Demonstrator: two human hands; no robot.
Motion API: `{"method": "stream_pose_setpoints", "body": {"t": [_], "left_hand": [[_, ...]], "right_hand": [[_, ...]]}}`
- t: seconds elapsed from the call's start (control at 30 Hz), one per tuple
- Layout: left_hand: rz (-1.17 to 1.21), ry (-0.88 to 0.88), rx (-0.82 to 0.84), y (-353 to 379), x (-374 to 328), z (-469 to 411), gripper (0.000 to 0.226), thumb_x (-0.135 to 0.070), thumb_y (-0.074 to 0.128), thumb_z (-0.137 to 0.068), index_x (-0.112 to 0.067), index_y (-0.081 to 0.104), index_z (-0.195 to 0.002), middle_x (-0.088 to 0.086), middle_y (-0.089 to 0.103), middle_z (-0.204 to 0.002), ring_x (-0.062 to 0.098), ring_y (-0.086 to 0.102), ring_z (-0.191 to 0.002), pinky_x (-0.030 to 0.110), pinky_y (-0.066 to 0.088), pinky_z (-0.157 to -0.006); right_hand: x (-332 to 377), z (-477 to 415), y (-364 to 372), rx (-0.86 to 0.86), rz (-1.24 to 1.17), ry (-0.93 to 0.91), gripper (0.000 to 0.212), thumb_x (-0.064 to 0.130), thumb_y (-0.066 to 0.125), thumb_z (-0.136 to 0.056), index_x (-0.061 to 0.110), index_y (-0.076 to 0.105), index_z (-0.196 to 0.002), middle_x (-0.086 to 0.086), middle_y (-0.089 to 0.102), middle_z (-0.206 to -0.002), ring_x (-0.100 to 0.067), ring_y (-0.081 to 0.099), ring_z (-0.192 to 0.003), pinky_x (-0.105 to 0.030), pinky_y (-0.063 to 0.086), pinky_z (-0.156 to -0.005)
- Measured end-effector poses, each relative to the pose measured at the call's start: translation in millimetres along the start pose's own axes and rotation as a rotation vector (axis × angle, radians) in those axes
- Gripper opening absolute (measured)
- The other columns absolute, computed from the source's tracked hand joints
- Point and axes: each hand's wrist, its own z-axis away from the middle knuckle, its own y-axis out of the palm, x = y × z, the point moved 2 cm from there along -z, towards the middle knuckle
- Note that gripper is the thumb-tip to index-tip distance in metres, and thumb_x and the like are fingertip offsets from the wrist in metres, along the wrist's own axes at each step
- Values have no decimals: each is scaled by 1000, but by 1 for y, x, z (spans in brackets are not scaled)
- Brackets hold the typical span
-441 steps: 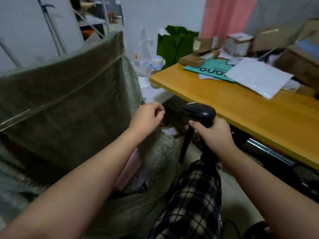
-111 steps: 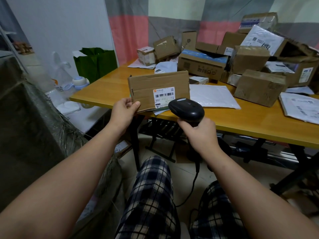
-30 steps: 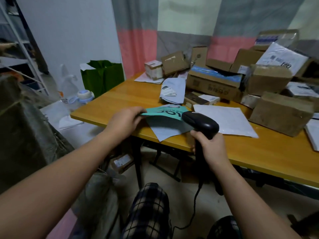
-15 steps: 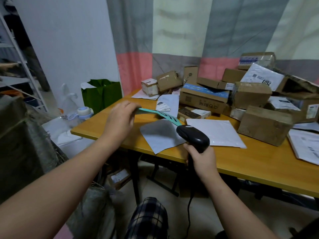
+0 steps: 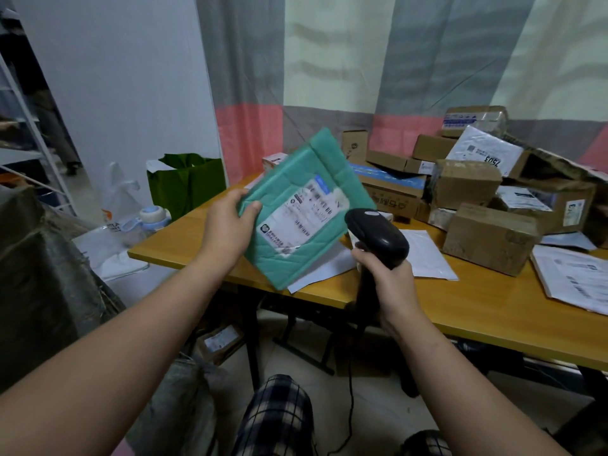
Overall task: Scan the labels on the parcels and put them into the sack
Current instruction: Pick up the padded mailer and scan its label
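At the far left the grey-green woven sack is standing beside the person's knee, its mouth out of sight, with a green bag sitting on the floor behind it. Moving right, the left hand is gripping a teal padded parcel by its left edge: the thumb is pressing on the front face, while the other fingers are curling behind it and cannot be seen. The parcel is hanging in the air over the near left corner of the wooden table, touching nothing but the hand. It is tilting, its long axis running from lower left to upper right, one corner pointing up at the curtain and its flat face turning toward the camera. Its quilted skin is wrinkling, and a white shipping label with barcodes and a scuffed lower edge is lying aslant across the middle, just right of the thumb. Right of that, the right hand is wrapping all its fingers round the handle of a black scanner, whose head is sitting just beside the parcel's lower right edge. Further right, a white mailer is lying flat and brown cardboard boxes are piling up on the table
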Motion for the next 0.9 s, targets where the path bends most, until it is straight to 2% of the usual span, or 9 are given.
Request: {"method": "stream_pose_setpoints", "body": {"t": [0.1, 0.2, 0.27, 0.4, 0.53, 0.6, 0.67, 0.77, 0.9], "left_hand": [[267, -131, 21, 6, 0, 14, 10, -14, 58, -94, -15, 60, -104, 8, 67, -103, 29, 64, -98, 47, 53, -86], [421, -244, 166, 18, 6, 34, 10, -11, 54, -96, -17, 51, -103, 12, 67, -106, 23, 66, -91, 42, 55, -80], [433, -242, 258, 20, 12, 42, 13, -9, 55, -96, -21, 53, -100, 6, 68, -101, 10, 67, -82, 30, 57, -73], [433, -263, 199, 6, 17, 32, 6, -13, 67, -88, -18, 66, -85, -2, 69, -76, 10, 66, -69, 27, 55, -67], [371, -251, 213, 2, 16, 24, 9, -5, 67, -86, -12, 66, -80, -8, 65, -66, -5, 60, -55, 10, 47, -57], [390, -260, 195, 3, 19, 27, 15, -2, 65, -87, -13, 64, -77, -11, 63, -55, -6, 56, -50, 8, 43, -51], [417, -284, 174, 5, 24, 32, 14, -2, 64, -88, -11, 63, -78, -12, 60, -48, -4, 53, -46, 9, 42, -49], [435, -319, 150, 8, 33, 36, 16, -3, 64, -89, -12, 64, -77, -12, 62, -49, -4, 54, -47, 11, 46, -52], [433, -339, 123, 12, 41, 36, 17, -6, 66, -88, -17, 64, -75, -12, 65, -54, -3, 57, -50, 13, 48, -54]], "right_hand": [[8, 2, 5, 60, -106, -3, 28, 6, 72, -81, 23, 69, -104, 7, 73, -102, -7, 67, -97, -24, 54, -83], [14, 1, 8, 71, -102, -42, 27, 3, 72, -82, 25, 68, -96, 12, 76, -89, -2, 70, -84, -16, 53, -67], [19, -2, 4, 68, 4, -108, 29, 2, 74, -80, 27, 68, -93, 16, 75, -83, 4, 68, -79, -12, 50, -64], [28, -5, -3, 132, 268, -185, 32, 1, 75, -78, 25, 66, -98, 15, 68, -86, 14, 62, -73, -5, 45, -62], [32, -1, 0, 72, 372, -246, 35, 4, 77, -77, 26, 60, -99, 14, 64, -91, 9, 59, -81, -9, 44, -66], [33, 4, 5, -6, 408, -281, 41, 11, 80, -76, 26, 55, -104, 12, 60, -97, 4, 56, -88, -11, 44, -72], [33, 11, 11, -19, 449, -281, 29, 20, 80, -75, 25, 62, -97, 14, 63, -87, 1, 58, -84, -12, 43, -67], [29, 21, 20, 0, 522, -270, 16, 26, 78, -75, 16, 70, -84, 10, 63, -67, -11, 62, -72, -13, 40, -57], [30, 27, 28, -17, 548, -275, 16, 31, 77, -76, 18, 68, -77, 8, 62, -62, -12, 63, -68, -12, 39, -52]]}}
